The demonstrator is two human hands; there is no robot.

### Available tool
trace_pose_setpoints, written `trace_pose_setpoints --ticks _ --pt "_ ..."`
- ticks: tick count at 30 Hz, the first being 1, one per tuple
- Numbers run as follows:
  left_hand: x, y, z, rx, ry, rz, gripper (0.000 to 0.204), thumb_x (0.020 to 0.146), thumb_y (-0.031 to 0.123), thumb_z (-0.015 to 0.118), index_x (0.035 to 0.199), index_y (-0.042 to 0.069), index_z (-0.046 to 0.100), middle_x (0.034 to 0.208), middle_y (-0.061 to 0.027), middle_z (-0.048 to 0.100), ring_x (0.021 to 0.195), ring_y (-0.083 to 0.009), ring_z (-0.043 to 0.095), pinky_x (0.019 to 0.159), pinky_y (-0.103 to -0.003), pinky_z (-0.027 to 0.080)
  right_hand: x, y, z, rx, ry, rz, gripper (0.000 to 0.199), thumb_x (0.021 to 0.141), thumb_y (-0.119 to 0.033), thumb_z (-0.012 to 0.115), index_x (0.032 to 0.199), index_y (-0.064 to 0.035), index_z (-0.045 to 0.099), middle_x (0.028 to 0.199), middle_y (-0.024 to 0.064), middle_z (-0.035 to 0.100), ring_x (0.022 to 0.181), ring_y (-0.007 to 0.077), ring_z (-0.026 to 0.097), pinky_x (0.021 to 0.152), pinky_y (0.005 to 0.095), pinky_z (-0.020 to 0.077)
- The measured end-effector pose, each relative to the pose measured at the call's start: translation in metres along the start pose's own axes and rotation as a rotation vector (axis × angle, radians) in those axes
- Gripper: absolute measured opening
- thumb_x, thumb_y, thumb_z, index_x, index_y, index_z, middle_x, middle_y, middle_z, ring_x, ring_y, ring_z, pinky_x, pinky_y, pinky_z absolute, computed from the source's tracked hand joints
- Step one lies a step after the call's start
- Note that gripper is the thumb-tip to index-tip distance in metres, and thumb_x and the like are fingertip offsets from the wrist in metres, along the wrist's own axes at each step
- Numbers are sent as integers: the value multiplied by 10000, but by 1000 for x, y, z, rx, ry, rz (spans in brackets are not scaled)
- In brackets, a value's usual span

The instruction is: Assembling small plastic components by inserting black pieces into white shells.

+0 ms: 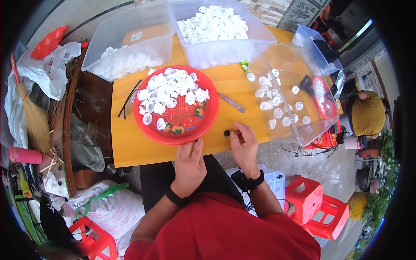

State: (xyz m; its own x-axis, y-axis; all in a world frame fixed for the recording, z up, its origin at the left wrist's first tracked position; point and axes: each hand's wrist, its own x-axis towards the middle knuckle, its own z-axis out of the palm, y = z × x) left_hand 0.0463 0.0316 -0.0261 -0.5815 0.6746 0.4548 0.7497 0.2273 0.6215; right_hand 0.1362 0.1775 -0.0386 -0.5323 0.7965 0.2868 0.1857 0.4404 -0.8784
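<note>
Two hands worked at the near edge of the yellow surface; the left hand lay flat, fingers loosely together and holding nothing, touching the rim of the red tray of white caps; the right hand had its fingers curled just beside a small black piece; whether that grip pinched anything could not be told; a steadied tray and a light fingertip pinch seemed the careful way.
</note>
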Motion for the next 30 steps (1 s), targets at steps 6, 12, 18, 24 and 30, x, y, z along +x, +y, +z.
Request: trace_pose_setpoints --ticks 6,12,18,24,30 --pt "0 3 3 83 -15 20 363 680 -68 577 1042 -69 548 940 -158 505 871 -326 505 762 -389 427 2 1 -8 79 18 33 242 786 55 566 1020 -2 580 972 51 557 765 95 530 656 204 444" --pt "-9 11 -2 82 -93 -97 361 673 -23 598 1032 -30 571 1013 -168 500 983 -341 461 833 -399 389 -9 -30 -7 15 -80 -107 195 771 37 583 966 25 589 932 134 576 692 182 577 625 246 475" --pt "-15 12 5 172 -60 -98 433 650 18 614 1081 2 573 1271 -200 421 1179 -375 340 952 -471 266 -16 -29 29 -160 -150 -348 245 690 51 564 934 43 575 874 170 549 821 338 539 708 387 462" --pt "-14 7 8 233 -122 -44 447 674 44 581 1119 23 559 1272 -151 444 1148 -371 366 880 -438 270 -9 -29 36 -285 -277 -466 273 656 8 554 928 33 544 861 151 506 811 311 501 711 367 437" --pt "-15 4 9 103 -49 -59 322 664 -20 593 978 41 618 1223 -101 518 1156 -309 403 887 -390 275 -10 -29 26 -236 -384 -491 269 655 28 532 924 34 533 881 155 500 820 317 490 713 372 436"
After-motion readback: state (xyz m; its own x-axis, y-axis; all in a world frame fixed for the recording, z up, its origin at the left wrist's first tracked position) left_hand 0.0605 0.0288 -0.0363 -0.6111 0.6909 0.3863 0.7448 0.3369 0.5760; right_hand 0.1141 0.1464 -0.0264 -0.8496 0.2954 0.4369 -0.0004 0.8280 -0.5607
